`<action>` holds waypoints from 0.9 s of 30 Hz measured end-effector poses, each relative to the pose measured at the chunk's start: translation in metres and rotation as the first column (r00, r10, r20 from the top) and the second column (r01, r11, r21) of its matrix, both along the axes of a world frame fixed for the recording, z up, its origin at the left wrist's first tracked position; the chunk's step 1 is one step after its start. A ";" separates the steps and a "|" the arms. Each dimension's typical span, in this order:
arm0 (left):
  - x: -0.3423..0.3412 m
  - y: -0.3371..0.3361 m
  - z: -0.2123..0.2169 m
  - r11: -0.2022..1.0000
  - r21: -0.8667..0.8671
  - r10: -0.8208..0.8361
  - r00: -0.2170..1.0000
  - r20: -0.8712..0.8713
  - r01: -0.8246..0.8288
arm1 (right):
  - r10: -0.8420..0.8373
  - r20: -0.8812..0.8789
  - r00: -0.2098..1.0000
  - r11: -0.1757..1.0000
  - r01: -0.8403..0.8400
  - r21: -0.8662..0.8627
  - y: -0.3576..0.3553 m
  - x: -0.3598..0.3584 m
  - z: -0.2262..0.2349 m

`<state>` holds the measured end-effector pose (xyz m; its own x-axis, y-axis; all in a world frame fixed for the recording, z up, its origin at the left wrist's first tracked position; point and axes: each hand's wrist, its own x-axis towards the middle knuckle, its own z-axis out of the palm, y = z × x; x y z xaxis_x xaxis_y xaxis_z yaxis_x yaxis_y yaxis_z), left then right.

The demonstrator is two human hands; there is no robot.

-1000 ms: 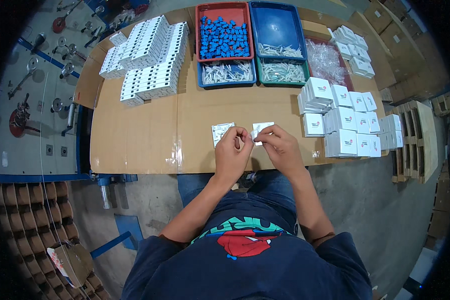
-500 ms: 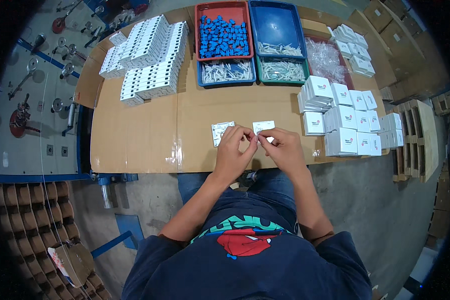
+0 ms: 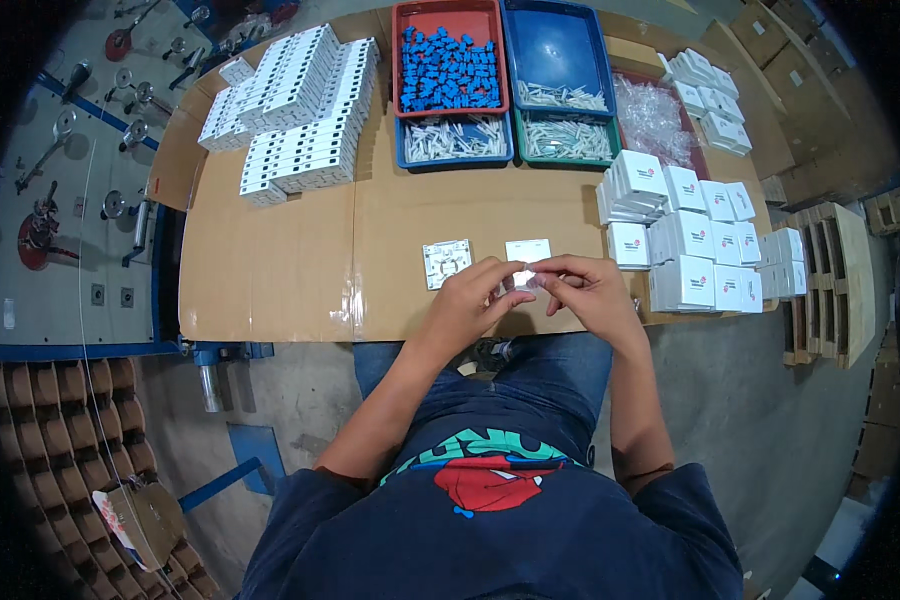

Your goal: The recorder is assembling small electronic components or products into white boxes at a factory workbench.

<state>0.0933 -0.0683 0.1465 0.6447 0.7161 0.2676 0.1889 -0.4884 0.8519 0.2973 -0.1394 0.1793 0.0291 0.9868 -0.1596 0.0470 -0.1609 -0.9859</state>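
Observation:
My left hand (image 3: 470, 300) and my right hand (image 3: 592, 297) meet over the near edge of the cardboard-covered table. Thumb and fingers of both are pinched around a small, shiny, see-through plastic piece (image 3: 520, 281), whose exact kind is too small to make out. Just beyond my left hand lies a square white plate with molded fittings (image 3: 446, 263), flat on the cardboard. A plain white square cover (image 3: 527, 250) lies beyond my fingertips, its near part hidden by them.
White boxed units (image 3: 300, 160) are stacked at the left. At the back stand a red tray (image 3: 397, 60) of blue connectors, blue (image 3: 556, 45) and green (image 3: 560, 163) trays of white slim parts, and crumpled clear plastic (image 3: 652, 120). White square covers (image 3: 692, 235) are piled at the right.
Both hands have drawn slightly nearer to me, and the right hand has shifted right. More of the square plate with fittings now shows beside the left hand.

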 end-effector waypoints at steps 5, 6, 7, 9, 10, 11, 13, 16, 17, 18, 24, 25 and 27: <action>0.000 0.001 -0.004 1.000 -0.008 -0.007 1.000 0.028 0.007 | 0.070 0.038 0.997 0.997 -0.070 -0.022 -0.003 0.008 -0.001; 0.000 0.001 -0.004 1.000 -0.008 -0.008 1.000 0.027 0.008 | 0.128 0.137 0.982 0.991 -0.133 0.034 -0.004 0.010 0.000; 0.000 0.001 -0.004 0.999 -0.038 -0.016 0.998 0.064 0.019 | 0.177 0.238 0.955 0.976 -0.201 0.082 -0.004 0.011 0.001; -0.001 0.001 -0.006 0.997 -0.068 -0.024 0.995 0.101 0.031 | 0.188 0.226 0.956 0.968 -0.219 0.121 -0.001 0.012 0.000; -0.003 0.002 -0.009 0.994 -0.099 -0.038 0.995 0.092 0.047 | 0.201 0.217 0.955 0.958 -0.237 0.160 0.001 0.013 0.000; -0.004 0.003 -0.010 0.990 -0.130 -0.051 0.995 0.084 0.062 | 0.200 0.216 0.956 0.958 -0.237 0.160 0.000 0.012 0.003; -0.003 0.002 -0.010 0.986 -0.155 -0.047 0.993 0.111 0.064 | 0.162 0.073 0.984 0.980 -0.170 0.105 0.000 0.011 0.010; -0.001 -0.002 -0.010 0.983 -0.171 -0.035 0.989 0.147 0.060 | 0.124 0.184 0.975 0.943 -0.174 0.284 0.002 0.012 0.005; 0.000 -0.002 -0.010 0.985 -0.163 -0.027 0.987 0.156 0.053 | 0.124 0.184 0.975 0.943 -0.174 0.284 0.001 0.011 0.005; 0.000 -0.002 -0.009 0.985 -0.163 -0.027 0.988 0.155 0.052 | 0.102 0.209 0.973 0.946 -0.160 0.284 -0.001 0.009 0.005; -0.002 -0.001 -0.006 0.993 -0.109 -0.029 0.992 0.124 0.043 | 0.064 0.378 0.923 0.941 -0.182 0.285 -0.003 0.003 0.014; -0.001 -0.001 -0.004 0.995 -0.090 -0.022 0.994 0.109 0.032 | 0.061 0.445 0.893 0.937 -0.205 0.283 -0.004 0.004 0.014; -0.001 -0.002 -0.003 0.997 -0.070 -0.013 0.995 0.094 0.020 | 0.025 0.556 0.831 0.919 -0.238 0.316 -0.005 0.005 0.019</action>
<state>0.0922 -0.0701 0.1435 0.6311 0.7249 0.2760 0.0994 -0.4285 0.8981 0.3020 -0.1440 0.1985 -0.1308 0.9700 0.2048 0.5732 0.2425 -0.7827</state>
